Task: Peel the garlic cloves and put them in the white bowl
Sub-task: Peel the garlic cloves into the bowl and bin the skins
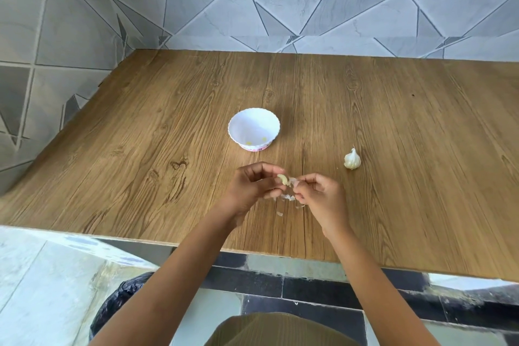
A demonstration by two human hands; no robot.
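Observation:
A pale garlic clove (283,178) is pinched in the fingertips of my left hand (254,187), just above the wooden table. My right hand (318,191) pinches a thin strip of papery skin (293,182) still attached to the clove. Loose bits of skin (289,197) lie on the table below and between the hands. The white bowl (254,128), scalloped at the rim, stands a short way beyond my hands; its inside shows only small yellow marks low on the near wall. A partial garlic bulb (352,159) rests on the table to the right of the bowl.
The wooden table (393,121) runs up to a grey tiled wall at the back and left. Its front edge crosses my forearms. Below the table on the left a black bin bag (120,300) shows over a tiled floor.

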